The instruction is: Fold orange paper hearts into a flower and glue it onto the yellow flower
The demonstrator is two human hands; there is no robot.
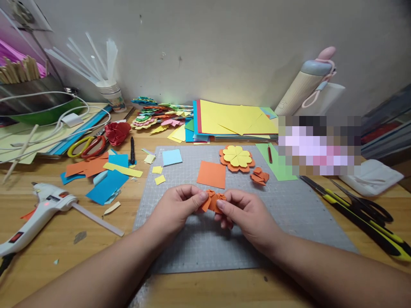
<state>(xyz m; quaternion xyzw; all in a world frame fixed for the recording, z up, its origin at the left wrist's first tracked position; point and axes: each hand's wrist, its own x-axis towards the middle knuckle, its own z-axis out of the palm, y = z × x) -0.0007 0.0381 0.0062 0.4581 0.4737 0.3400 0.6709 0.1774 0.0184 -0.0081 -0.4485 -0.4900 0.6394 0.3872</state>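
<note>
Above the grey cutting mat [192, 252], my left hand [183, 204] and my right hand [242, 211] pinch a small folded orange paper piece [212, 203] between thumbs and fingers, one at each side. Its folds stand up in little flaps; the underside is hidden. Just beyond my hands lies a flat orange paper square [211, 174]. A second folded orange paper piece [259, 176] rests to the right of it. Behind that, a layered yellow and orange paper flower [237, 156] lies flat. A light blue paper square [172, 157] and small yellow squares [159, 180] are on the mat's left.
At left are a white glue gun [53, 201] with its stick pointing right, blue and orange paper scraps [107, 187] and red-and-yellow-handled scissors [93, 146]. A cutter knife [369, 224] and black scissors [369, 205] lie at right. Stacked coloured paper [237, 119] sits behind the mat.
</note>
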